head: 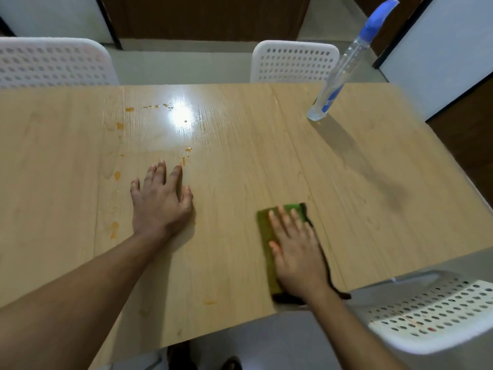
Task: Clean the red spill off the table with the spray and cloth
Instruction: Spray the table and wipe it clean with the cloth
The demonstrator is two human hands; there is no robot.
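Orange-red smears and drops of the spill (pixel 115 229) ring a wet, shiny patch on the left half of the light wooden table (pixel 240 145). My left hand (pixel 161 202) rests flat on the table with fingers spread, just below that patch. A folded green cloth (pixel 266 236) with a dark edge lies near the table's front right. My right hand (pixel 294 249) presses flat on it with straight fingers. The clear spray bottle (pixel 344 65) with a blue head stands at the far right of the table, away from both hands.
White perforated chairs stand beyond the far edge at left (pixel 50 62) and middle (pixel 293 61). A third white chair (pixel 437 311) sits at the near right corner. Another small orange smear (pixel 210 303) lies near the front edge.
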